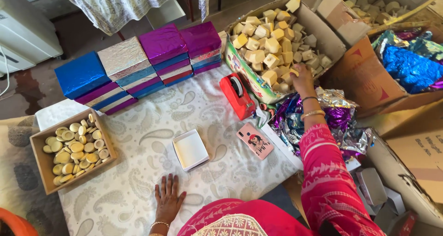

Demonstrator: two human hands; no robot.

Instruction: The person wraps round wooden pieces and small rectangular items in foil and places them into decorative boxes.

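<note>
Reaching into a box (323, 33) of wooden blocks (270, 44)
Right hand (302, 79) pinches one block; left hand (168, 200) lies flat, fingers spread, on the cloth (138, 171) near a small white box (190, 149)

Looks like a home packing setup, small cottage-style workshop on the floor. Low surface (138, 180) w/ paisley cloth, bare stained floor (32, 88) at 10 o'clock. Cardboard cartons (277, 37) of pale blocks at 1 o'clock, tray of small round pieces (74, 148) at 9. Finished foil-wrapped boxes (147, 60) stacked in rows at 11–12, loose foil sheets (406, 60) at 2–3. Red tape dispenser (237, 95) and empty white box (190, 149) near centre, phone (254, 140) beside them.
</note>
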